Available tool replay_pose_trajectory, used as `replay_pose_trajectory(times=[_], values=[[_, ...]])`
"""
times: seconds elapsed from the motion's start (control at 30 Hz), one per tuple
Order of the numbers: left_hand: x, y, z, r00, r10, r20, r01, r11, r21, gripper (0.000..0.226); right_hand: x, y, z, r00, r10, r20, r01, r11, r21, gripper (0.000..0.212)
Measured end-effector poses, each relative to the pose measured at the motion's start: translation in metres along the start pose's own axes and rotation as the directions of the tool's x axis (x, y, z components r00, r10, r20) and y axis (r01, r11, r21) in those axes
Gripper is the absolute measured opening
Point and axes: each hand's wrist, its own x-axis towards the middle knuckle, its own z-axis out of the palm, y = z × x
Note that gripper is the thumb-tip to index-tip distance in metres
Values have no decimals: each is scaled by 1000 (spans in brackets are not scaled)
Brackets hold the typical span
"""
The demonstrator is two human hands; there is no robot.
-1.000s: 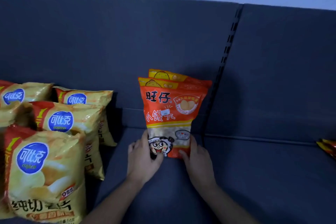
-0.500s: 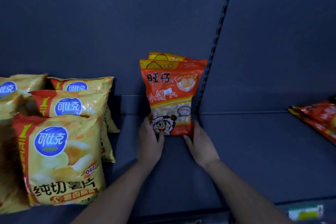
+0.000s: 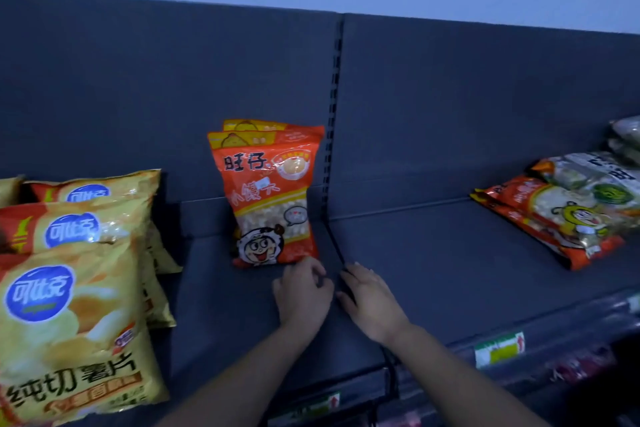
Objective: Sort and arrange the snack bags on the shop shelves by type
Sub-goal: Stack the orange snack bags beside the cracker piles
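Observation:
Two orange snack bags (image 3: 272,194) with a cartoon face stand upright, one behind the other, against the back panel of the dark shelf (image 3: 433,253). My left hand (image 3: 303,295) lies just below the front bag's bottom right corner, fingers curled, nothing in it. My right hand (image 3: 372,300) rests flat on the shelf beside it, fingers apart, off the bags. Yellow crisp bags (image 3: 69,305) stand in rows at the left. Orange bags of the same kind (image 3: 550,218) lie flat in a pile at the right.
A slotted upright post (image 3: 332,121) divides the back panels right of the standing bags. White and green bags (image 3: 595,180) top the right pile. Price tags (image 3: 498,348) sit on the shelf's front rail. Bare shelf lies between the standing bags and the right pile.
Both hands have let go of the orange bags and pulled back to the right. The bags stay standing. The view has swung right, showing more of the right-hand pile.

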Motion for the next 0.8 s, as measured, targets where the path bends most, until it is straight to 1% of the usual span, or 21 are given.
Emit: replay_pose_trajectory(times=[0.07,0.17,0.3,0.4,0.47,0.57,0.67,0.7,0.77,0.8], values=[[-4,23,21,988,98,123,-103,994,28,10,-12,19,-9,999,23,-26,-22,999,39,45],[-11,57,56,940,185,286,-196,981,10,20,-36,59,-29,991,110,-82,-102,990,100,41],[-15,107,106,878,235,417,-217,972,-91,24,-73,131,-63,958,262,-116,-248,961,123,41],[-15,151,141,841,237,486,-215,971,-101,23,-100,186,-91,896,412,-167,-380,904,196,39],[-13,182,164,818,237,525,-208,971,-116,24,-115,220,-108,860,479,-179,-438,870,226,37],[-8,226,200,791,219,571,-168,976,-142,26,-134,271,-131,833,517,-198,-464,847,260,37],[-2,269,234,787,206,581,-111,975,-195,29,-149,317,-152,808,548,-215,-482,826,293,35],[-1,283,243,789,192,584,-62,970,-234,25,-154,331,-159,798,561,-219,-492,817,301,36],[2,306,255,785,157,599,58,944,-324,9,-161,357,-169,782,585,-217,-511,800,316,38],[4,314,260,784,141,604,110,927,-360,11,-163,368,-172,776,597,-206,-520,789,328,39]])
